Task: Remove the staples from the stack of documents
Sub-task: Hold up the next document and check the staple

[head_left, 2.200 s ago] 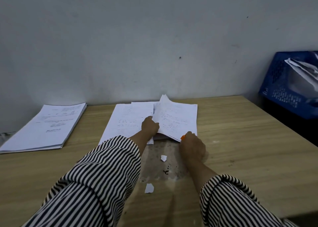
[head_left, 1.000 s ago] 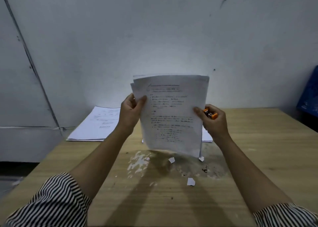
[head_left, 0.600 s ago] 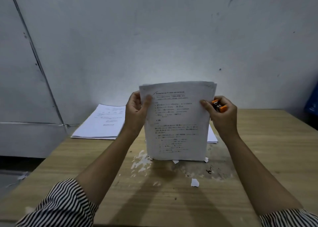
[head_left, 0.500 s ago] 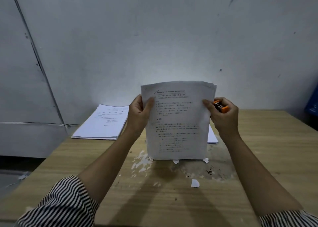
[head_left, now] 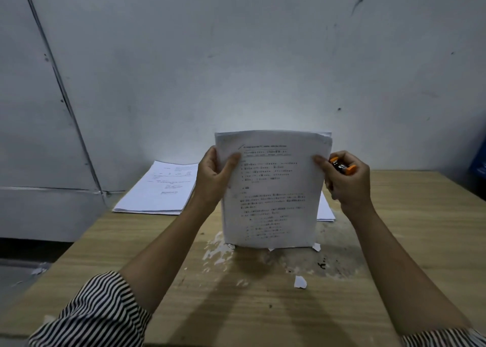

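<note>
A printed document of several white sheets stands upright, its bottom edge touching the wooden table. My left hand grips its left edge near the top, thumb on the front page. My right hand pinches the right edge with its thumb and also holds a small orange staple remover in its curled fingers. A flat stack of documents lies at the back left of the table. More sheets lie flat behind the upright document, mostly hidden.
Torn paper scraps and small dark bits lie on a worn patch of the table in front of the document. A grey wall stands close behind. A blue crate's edge shows at far right. The table's left edge drops to the floor.
I lifted the document off the table and turned it upright in both hands. It has come down until its bottom edge rests on the table. The remover has stayed in my right hand.
</note>
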